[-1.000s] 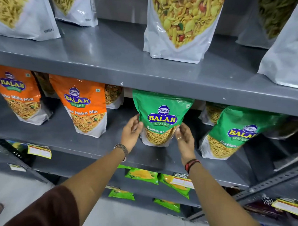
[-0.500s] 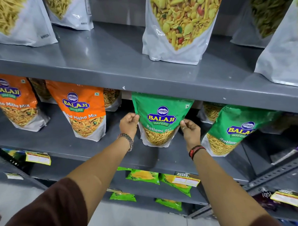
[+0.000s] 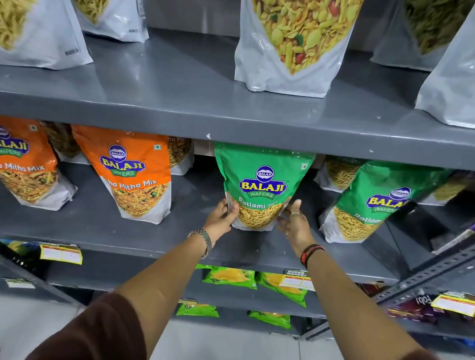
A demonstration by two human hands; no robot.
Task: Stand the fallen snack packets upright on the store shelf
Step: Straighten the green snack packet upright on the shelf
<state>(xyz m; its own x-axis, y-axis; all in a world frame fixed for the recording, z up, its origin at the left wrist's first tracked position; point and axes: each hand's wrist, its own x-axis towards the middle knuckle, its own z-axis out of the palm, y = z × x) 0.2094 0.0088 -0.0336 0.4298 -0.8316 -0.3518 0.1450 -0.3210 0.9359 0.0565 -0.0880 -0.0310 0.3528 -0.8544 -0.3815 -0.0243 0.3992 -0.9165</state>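
Observation:
A green Balaji Ratlami Sev packet (image 3: 262, 181) stands upright in the middle of the grey middle shelf (image 3: 98, 225). My left hand (image 3: 220, 215) grips its lower left edge. My right hand (image 3: 294, 223) presses flat against its lower right edge, fingers extended. A second green packet (image 3: 374, 202) to the right leans leftward. Two orange Mitha Mix packets (image 3: 133, 172) (image 3: 16, 164) stand to the left, both tilted slightly.
The upper shelf (image 3: 179, 114) holds white clear-window snack pouches (image 3: 294, 40). More packets stand behind the front row on the middle shelf. Lower shelves carry small green packets (image 3: 228, 277) and yellow price tags (image 3: 60, 252). A slotted metal upright (image 3: 428, 272) crosses at right.
Both hands stayed at the sides of the green packet; the left hand now grips the edge and the right hand has opened flat. The view has shifted slightly.

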